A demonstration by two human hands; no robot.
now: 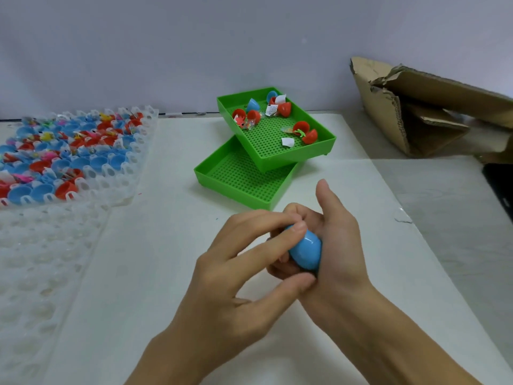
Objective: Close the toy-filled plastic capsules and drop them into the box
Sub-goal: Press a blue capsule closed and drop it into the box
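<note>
A blue plastic capsule (306, 251) sits between both hands above the white table. My right hand (330, 243) cups it from the right, fingers curled under it and thumb pointing up. My left hand (244, 262) pinches its left end with thumb and fingertips. The capsule looks closed; its far side is hidden by my fingers. A torn cardboard box (394, 107) stands open at the back right.
Two green perforated trays are stacked askew at centre back; the upper tray (277, 151) holds several red and blue capsule halves, toys and paper slips, the lower tray (236, 176) shows bare mesh. A clear cell tray (91, 173) with several open capsules lies at left, with bare cells (41, 259) nearer me.
</note>
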